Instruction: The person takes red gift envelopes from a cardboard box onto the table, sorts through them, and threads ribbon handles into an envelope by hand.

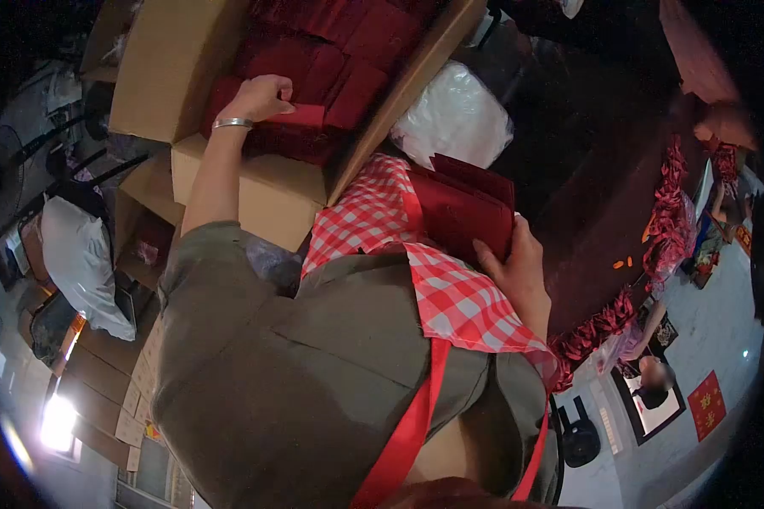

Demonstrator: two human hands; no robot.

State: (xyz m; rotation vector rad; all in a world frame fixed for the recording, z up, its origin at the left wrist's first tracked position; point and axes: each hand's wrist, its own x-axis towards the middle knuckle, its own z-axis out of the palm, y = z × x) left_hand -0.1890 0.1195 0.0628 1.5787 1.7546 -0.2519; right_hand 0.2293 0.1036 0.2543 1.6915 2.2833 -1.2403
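My left hand [257,98] reaches into an open cardboard box [250,191], its fingers curled over the dark red flat packets [314,68] packed inside. Its thumb lies against a brighter red packet edge [301,114]. What the fingertips grip, if anything, is hidden. In front of the apron, my right hand [520,265] is closed around a small stack of dark red flat packets [463,204], thumb on the near face. The stack is tilted, and a few of its top edges fan apart.
A white plastic-wrapped bundle [454,114] sits right of the box. The dark red cloth-covered table [590,246] has ruffled trim [598,331]. A white sack [85,263] and cardboard cartons [102,373] stand at left. Other people are at far right, one near a doorway [649,394].
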